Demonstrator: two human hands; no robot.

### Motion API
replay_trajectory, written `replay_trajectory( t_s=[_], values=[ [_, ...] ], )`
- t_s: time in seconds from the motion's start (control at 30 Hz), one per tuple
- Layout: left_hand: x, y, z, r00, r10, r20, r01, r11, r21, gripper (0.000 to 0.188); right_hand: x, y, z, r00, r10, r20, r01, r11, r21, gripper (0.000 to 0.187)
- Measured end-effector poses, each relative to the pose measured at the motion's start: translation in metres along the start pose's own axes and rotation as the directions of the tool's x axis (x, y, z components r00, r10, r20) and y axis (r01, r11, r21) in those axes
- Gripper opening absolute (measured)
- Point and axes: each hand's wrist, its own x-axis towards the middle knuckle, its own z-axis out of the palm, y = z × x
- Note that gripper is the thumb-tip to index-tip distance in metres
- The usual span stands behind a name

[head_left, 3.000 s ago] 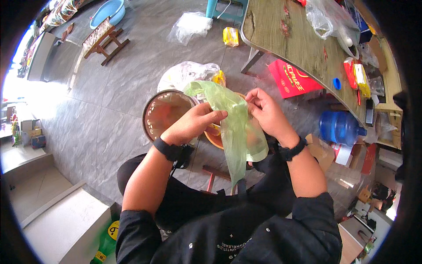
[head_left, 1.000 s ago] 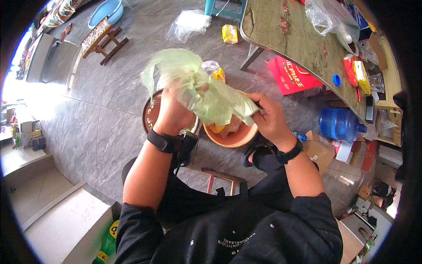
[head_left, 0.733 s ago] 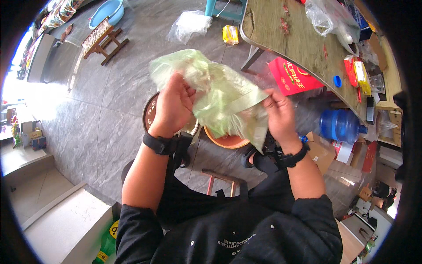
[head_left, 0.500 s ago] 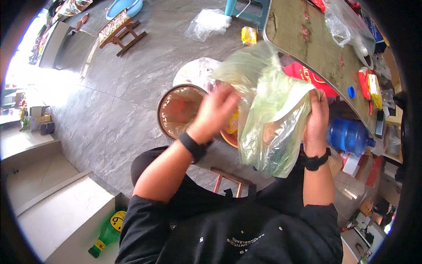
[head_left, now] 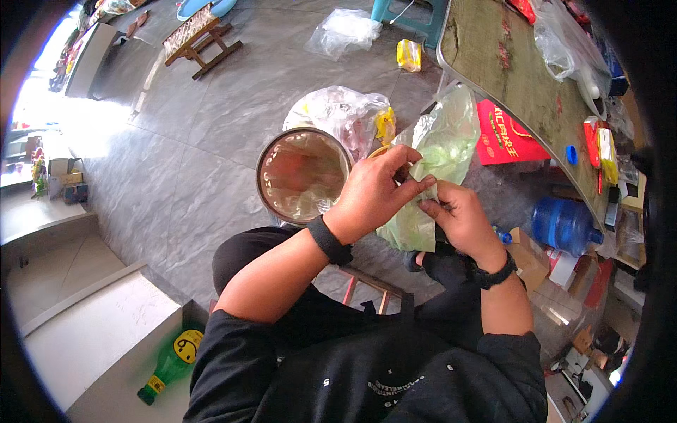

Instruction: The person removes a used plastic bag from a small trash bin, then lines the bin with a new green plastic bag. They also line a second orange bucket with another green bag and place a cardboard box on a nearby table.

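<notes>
A thin, pale green plastic bag [head_left: 441, 158] hangs between my two hands, over my lap. My left hand [head_left: 374, 194] pinches its upper edge from the left. My right hand [head_left: 458, 218] grips the same edge from the right, fingertips almost touching the left ones. Just left of my left hand stands a round metal pot [head_left: 303, 176] lined with clear plastic, with something pale inside. Behind the pot lies a clear plastic bag [head_left: 345, 113] with yellow items in it. The orange bowl seen earlier is hidden behind the green bag.
A table [head_left: 522, 77] with bags and small packets runs along the right. Under it are a red carton [head_left: 504, 134] and a blue water jug [head_left: 564, 225]. A wooden stool [head_left: 201, 39], a clear bag [head_left: 345, 32] and a yellow packet [head_left: 409, 55] sit on the grey floor. A green bottle [head_left: 169, 366] lies at lower left.
The green bag was shaken open and lifted high, swung to the right, and now hangs lower with both hands close together at its edge. The view shifted left.
</notes>
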Motion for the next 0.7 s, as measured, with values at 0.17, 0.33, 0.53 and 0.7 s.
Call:
replay_trajectory(
  t_s=[0.17,0.33,0.53,0.7],
  values=[
    [0.000,0.002,-0.005,0.996,-0.075,0.045,0.076,0.997,-0.031,0.039,0.002,0.010,0.002,0.995,0.093,0.035,-0.099,0.943,0.319,0.021],
    [0.005,-0.001,-0.013,0.995,-0.059,0.085,0.070,0.988,-0.135,0.042,0.002,0.024,-0.014,0.990,0.035,-0.137,0.037,0.871,0.490,0.015],
    [0.009,-0.021,-0.051,0.995,-0.070,0.078,0.045,0.956,0.290,0.051,-0.007,0.032,-0.069,0.732,0.131,-0.669,0.456,0.636,0.623,0.016],
    [0.011,-0.015,-0.091,0.922,-0.365,0.126,0.314,0.899,0.306,0.056,-0.047,0.008,-0.111,0.701,-0.292,-0.651,0.712,0.342,0.613,0.018]
  ],
)
